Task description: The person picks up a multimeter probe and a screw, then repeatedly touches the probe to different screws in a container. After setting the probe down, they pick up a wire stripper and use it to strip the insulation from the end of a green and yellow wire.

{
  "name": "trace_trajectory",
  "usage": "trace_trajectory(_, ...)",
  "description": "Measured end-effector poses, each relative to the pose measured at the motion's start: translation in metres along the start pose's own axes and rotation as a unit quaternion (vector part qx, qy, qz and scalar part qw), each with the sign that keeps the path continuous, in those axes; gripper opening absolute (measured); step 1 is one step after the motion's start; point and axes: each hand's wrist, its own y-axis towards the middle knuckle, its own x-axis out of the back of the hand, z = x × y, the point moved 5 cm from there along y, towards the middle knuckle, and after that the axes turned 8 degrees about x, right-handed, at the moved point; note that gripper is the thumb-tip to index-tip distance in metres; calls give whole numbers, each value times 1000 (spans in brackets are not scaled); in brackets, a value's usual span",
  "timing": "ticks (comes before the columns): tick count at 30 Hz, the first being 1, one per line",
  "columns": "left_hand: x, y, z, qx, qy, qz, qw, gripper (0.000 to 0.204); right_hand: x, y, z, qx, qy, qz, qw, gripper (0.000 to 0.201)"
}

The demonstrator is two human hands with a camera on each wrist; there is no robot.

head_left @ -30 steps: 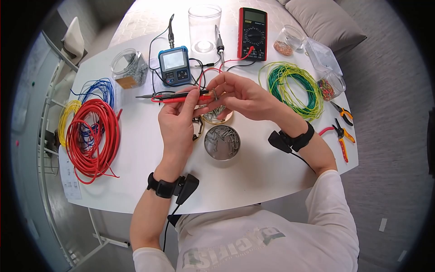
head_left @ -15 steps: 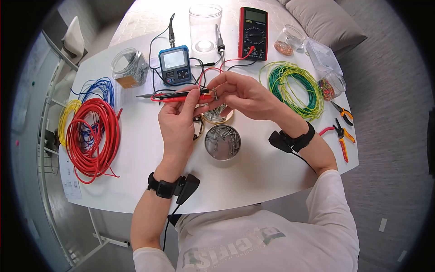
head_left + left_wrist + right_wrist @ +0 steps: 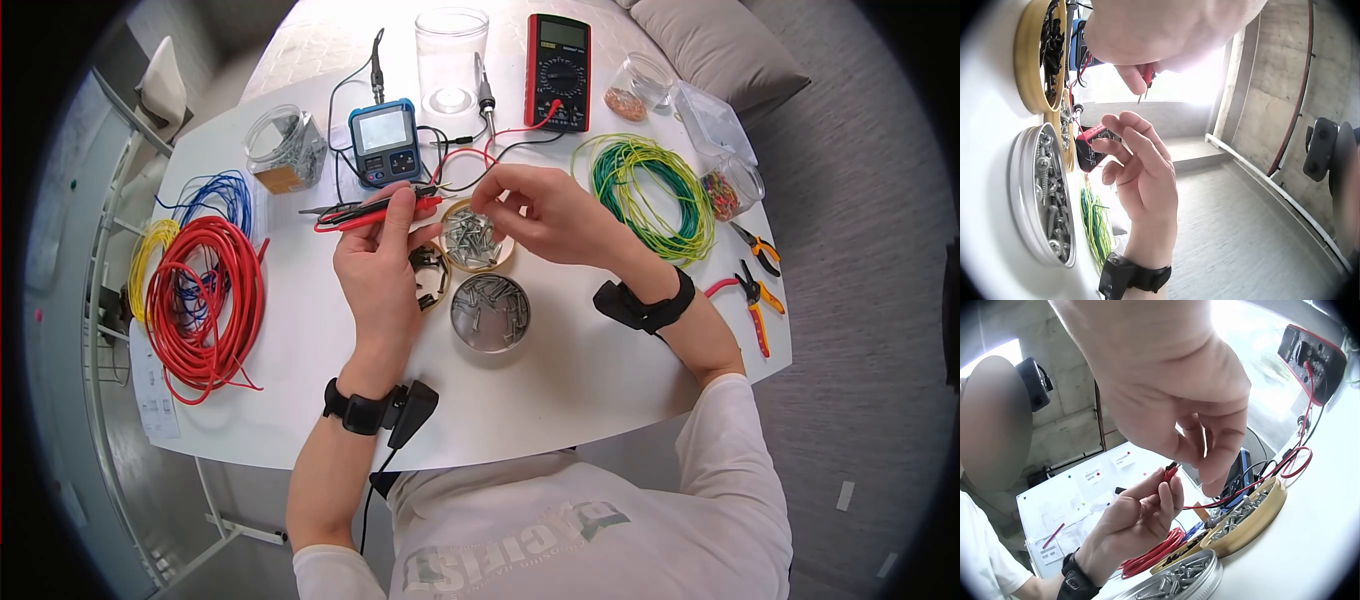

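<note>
My left hand [image 3: 375, 265] grips a red test probe [image 3: 385, 213] and a black test probe [image 3: 345, 213] together, with their tips pointing right. Those metal tips stick out past the fingers in the left wrist view. Close by on the right, my right hand [image 3: 545, 215] hovers with loosely bent fingers over a round yellow-rimmed container [image 3: 507, 256] of screws. Nothing shows between its fingers [image 3: 1124, 150] in the left wrist view. Nearer me stands a metal tin [image 3: 490, 345] with silver screws, and beside it a yellow container [image 3: 1025, 62] of dark screws, partly hidden by my left hand.
A red multimeter [image 3: 558, 75], a blue handheld meter [image 3: 385, 145], a soldering iron [image 3: 486, 100] and a clear jar [image 3: 452, 65] stand at the back. Wire coils lie left, red [image 3: 205, 310], and right, green [image 3: 650, 195]. Pliers [image 3: 752, 305] lie at the right edge.
My hands have moved apart: the left, with both probes, slightly left, the right away from the probe tips. The small metal piece earlier at the right fingertips no longer shows there.
</note>
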Motion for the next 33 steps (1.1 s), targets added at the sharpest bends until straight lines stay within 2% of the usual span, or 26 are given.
trace_trajectory(1,0,0,-1,-6,-2,-4,1000,25,0,-1,3,0,0,0,1000,19)
trace_trajectory(3,1,1,1,-6,-5,-3,1000,25,-13,-6,22,93,-38,98,990,12)
trace_trajectory(4,1,1,1,-5,-7,-1,1000,25,-18,-9,23,93,-38,98,990,12)
trace_trajectory(6,0,0,1,0,-6,-1,1000,25,-38,-21,32,197,-114,196,954,11)
trace_trajectory(8,0,0,1,6,-5,0,1000,25,-45,-27,35,207,-125,215,946,13)
trace_trajectory(10,0,0,2,13,1,-1,1000,23,-51,-29,36,157,-188,265,932,12)
trace_trajectory(13,-1,0,4,20,-6,7,1000,23,-57,-29,31,148,-207,283,925,8)
trace_trajectory(20,-1,0,3,17,-1,8,1000,23,-58,-29,32,140,-224,270,926,7)
trace_trajectory(22,-1,1,3,14,-4,5,1000,24,-53,-29,36,165,-148,245,944,8)
trace_trajectory(23,-1,0,3,14,-4,6,1000,24,-50,-27,36,165,-148,245,944,8)
trace_trajectory(25,0,0,2,14,-9,4,1000,25,-41,-22,34,129,-28,246,960,11)
trace_trajectory(26,0,0,2,13,-9,4,1000,25,-38,-19,34,130,-28,246,960,11)
trace_trajectory(28,0,0,1,4,-11,4,1000,26,-29,-14,27,49,25,217,975,14)
trace_trajectory(29,0,0,0,4,-11,4,1000,26,-25,-11,27,60,2,227,972,28)
trace_trajectory(33,0,0,-1,0,-16,3,1000,26,-20,-5,8,119,3,179,977,29)
